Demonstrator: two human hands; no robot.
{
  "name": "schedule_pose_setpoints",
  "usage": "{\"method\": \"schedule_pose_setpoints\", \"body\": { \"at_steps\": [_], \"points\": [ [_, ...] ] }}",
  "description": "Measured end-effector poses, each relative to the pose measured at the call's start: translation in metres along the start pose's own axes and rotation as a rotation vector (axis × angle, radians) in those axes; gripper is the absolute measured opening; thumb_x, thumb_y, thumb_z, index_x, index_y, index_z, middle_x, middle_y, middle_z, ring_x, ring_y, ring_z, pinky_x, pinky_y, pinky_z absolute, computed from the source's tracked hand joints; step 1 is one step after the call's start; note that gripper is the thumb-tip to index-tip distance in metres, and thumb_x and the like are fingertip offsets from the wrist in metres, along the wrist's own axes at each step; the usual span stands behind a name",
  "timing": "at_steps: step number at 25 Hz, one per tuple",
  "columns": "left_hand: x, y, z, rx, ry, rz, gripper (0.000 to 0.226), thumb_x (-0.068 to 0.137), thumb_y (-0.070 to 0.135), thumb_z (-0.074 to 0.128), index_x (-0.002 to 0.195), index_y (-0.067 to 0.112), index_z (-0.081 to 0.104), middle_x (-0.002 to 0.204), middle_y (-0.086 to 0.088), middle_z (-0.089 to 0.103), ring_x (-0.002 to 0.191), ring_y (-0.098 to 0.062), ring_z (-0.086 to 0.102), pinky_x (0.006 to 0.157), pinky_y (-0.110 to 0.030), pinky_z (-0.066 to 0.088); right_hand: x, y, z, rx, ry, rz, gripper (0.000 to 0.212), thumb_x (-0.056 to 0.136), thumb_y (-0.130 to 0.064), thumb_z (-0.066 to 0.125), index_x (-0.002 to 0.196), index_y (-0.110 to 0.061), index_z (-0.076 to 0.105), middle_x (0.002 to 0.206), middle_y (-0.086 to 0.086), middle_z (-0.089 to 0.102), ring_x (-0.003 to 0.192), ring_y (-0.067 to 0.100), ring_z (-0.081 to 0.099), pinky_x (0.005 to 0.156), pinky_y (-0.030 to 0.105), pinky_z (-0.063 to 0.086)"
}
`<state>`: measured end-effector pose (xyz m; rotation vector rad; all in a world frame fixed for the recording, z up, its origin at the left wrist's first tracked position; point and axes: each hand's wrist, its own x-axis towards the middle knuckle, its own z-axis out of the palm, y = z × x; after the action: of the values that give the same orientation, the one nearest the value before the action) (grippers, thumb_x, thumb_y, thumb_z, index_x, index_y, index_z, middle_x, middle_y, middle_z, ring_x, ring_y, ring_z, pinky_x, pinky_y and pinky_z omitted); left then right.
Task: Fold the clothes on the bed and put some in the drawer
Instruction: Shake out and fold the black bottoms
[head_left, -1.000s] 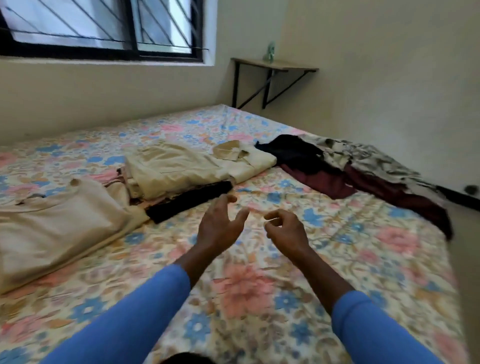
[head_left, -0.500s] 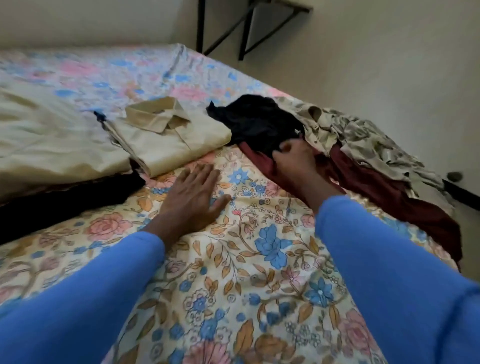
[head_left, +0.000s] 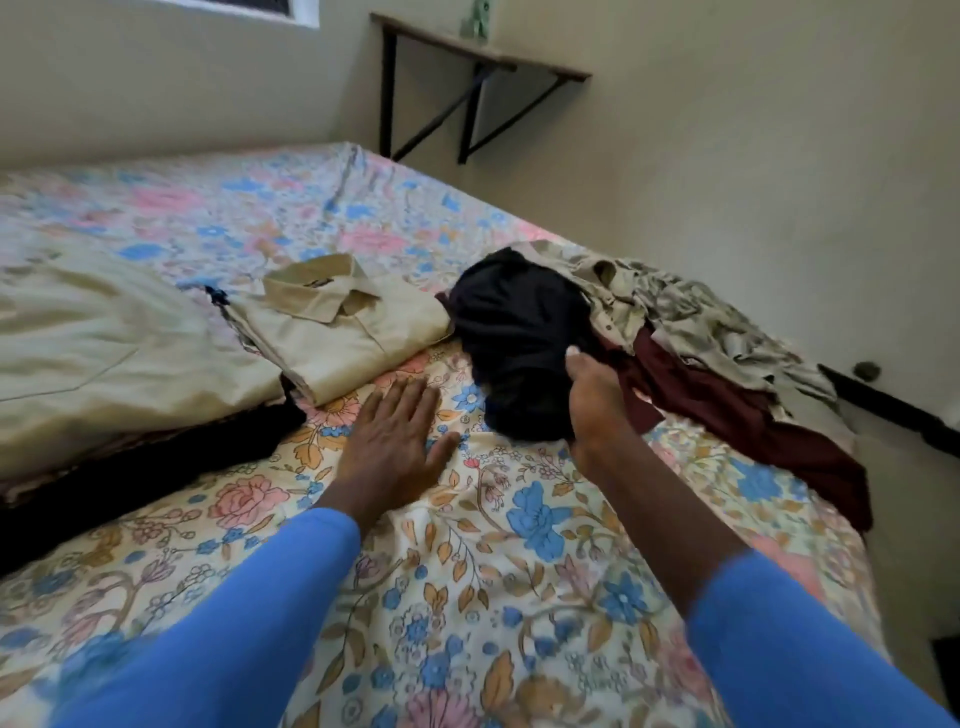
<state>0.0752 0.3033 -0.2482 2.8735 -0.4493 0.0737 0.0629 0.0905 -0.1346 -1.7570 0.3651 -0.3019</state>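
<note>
My right hand (head_left: 595, 402) grips a black garment (head_left: 519, 332) and holds it bunched, partly off the bed at the edge of the unfolded pile. That pile also holds a maroon garment (head_left: 727, 415) and a grey patterned shirt (head_left: 691, 317) along the bed's right side. My left hand (head_left: 395, 441) rests flat, fingers straight, on the floral bedsheet (head_left: 467, 571). A folded beige shirt (head_left: 343, 327) with its collar up lies just beyond the left hand. More folded beige clothes (head_left: 104, 343) and a dark folded piece (head_left: 130, 483) lie at the left.
A wall-mounted wooden shelf (head_left: 483, 52) on black brackets hangs beyond the bed's far corner, with a small green object (head_left: 475, 21) on it. The wall runs close along the bed's right side. A dark bar (head_left: 893, 405) with a knob sits by the right wall.
My right hand reached to the pile, took hold of the black garment and has pulled it toward me. My left hand dropped flat onto the sheet and stays there.
</note>
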Motion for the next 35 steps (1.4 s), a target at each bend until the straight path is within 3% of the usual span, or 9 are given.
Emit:
{"method": "schedule_pose_setpoints", "body": {
  "at_steps": [4,7,9,13,20,24,28,32,35],
  "points": [
    [-0.055,0.027,-0.025,-0.344,-0.159,-0.075,0.071,0.105,0.068,0.021,0.165,0.029,0.021,0.173,-0.005,0.020,0.159,-0.031,0.015,0.127,-0.061,0.012,-0.179,-0.014,-0.056,-0.361,-0.616,-0.159,0.043,0.108,-0.015,0.054,0.066,-0.019,0.042,0.060,-0.011,0.036,0.056,0.002,0.034,0.059,0.027,0.029],
    [-0.144,0.056,-0.044,-0.834,-0.184,-0.201,0.078,0.087,0.083,0.043,0.135,0.027,0.064,0.134,-0.005,0.069,0.128,-0.027,0.060,0.112,-0.052,0.044,-0.279,-0.016,-0.057,-0.459,-0.933,-0.063,0.038,0.106,-0.024,0.059,0.069,-0.014,0.053,0.065,-0.002,0.040,0.059,0.007,0.036,0.059,0.029,0.030],
    [-0.201,0.064,-0.051,-0.817,-0.124,-0.150,0.046,0.083,0.056,0.066,0.113,0.023,0.069,0.107,-0.003,0.075,0.103,-0.025,0.071,0.093,-0.047,0.057,-0.314,-0.017,-0.054,-0.571,-1.023,0.015,0.035,0.100,-0.039,0.066,0.071,-0.020,0.064,0.067,0.000,0.050,0.059,0.010,0.043,0.060,0.030,0.035],
    [-0.246,0.054,-0.097,-1.107,-0.172,-0.249,0.026,0.083,0.007,0.069,0.108,0.016,0.069,0.103,-0.012,0.075,0.096,-0.029,0.074,0.092,-0.050,0.060,-0.328,-0.014,-0.060,-0.664,-0.720,0.045,0.038,0.102,-0.045,0.062,0.086,-0.012,0.069,0.078,0.004,0.068,0.067,0.022,0.065,0.066,0.035,0.052],
    [-0.259,0.067,-0.129,-1.608,-0.096,-0.440,0.022,0.102,0.023,0.066,0.122,0.013,0.070,0.113,-0.016,0.076,0.105,-0.036,0.074,0.099,-0.055,0.058,-0.339,0.004,-0.044,0.013,-0.347,0.325,0.066,0.080,-0.068,0.073,0.130,-0.027,0.060,0.125,0.001,0.067,0.111,0.027,0.068,0.080,0.040,0.059],
    [-0.255,0.091,-0.147,-1.719,-0.102,-0.352,0.032,0.107,0.036,0.058,0.115,0.009,0.074,0.109,-0.017,0.078,0.105,-0.037,0.074,0.098,-0.052,0.058,-0.327,-0.006,-0.063,0.304,-0.031,0.348,0.006,0.100,-0.013,0.065,0.105,-0.013,0.068,0.091,0.006,0.072,0.085,0.025,0.071,0.070,0.034,0.055],
    [-0.245,0.093,-0.148,-1.689,0.161,-0.761,0.025,0.104,0.037,0.059,0.100,0.015,0.070,0.109,-0.012,0.073,0.101,-0.031,0.071,0.096,-0.051,0.059,-0.320,0.024,-0.118,0.429,0.558,0.518,0.019,0.102,-0.005,0.055,0.116,0.003,0.064,0.090,0.012,0.070,0.061,0.017,0.064,0.055,0.029,0.049],
    [-0.266,0.125,-0.168,-1.686,-0.384,-0.361,0.031,0.107,0.031,0.056,0.121,0.007,0.069,0.116,-0.020,0.075,0.103,-0.039,0.073,0.096,-0.052,0.058,-0.334,0.006,-0.103,0.397,0.004,0.442,0.044,0.101,-0.051,0.057,0.121,-0.014,0.069,0.107,0.006,0.075,0.096,0.024,0.072,0.085,0.041,0.056],
    [-0.275,0.136,-0.171,-1.663,-0.341,-0.098,0.035,0.110,0.030,0.051,0.117,0.003,0.072,0.114,-0.026,0.074,0.108,-0.041,0.072,0.094,-0.051,0.059,-0.331,-0.029,-0.091,0.397,-0.179,0.283,0.037,0.093,-0.043,0.064,0.114,-0.015,0.072,0.098,0.002,0.078,0.094,0.021,0.072,0.082,0.038,0.053]
  ]
}}
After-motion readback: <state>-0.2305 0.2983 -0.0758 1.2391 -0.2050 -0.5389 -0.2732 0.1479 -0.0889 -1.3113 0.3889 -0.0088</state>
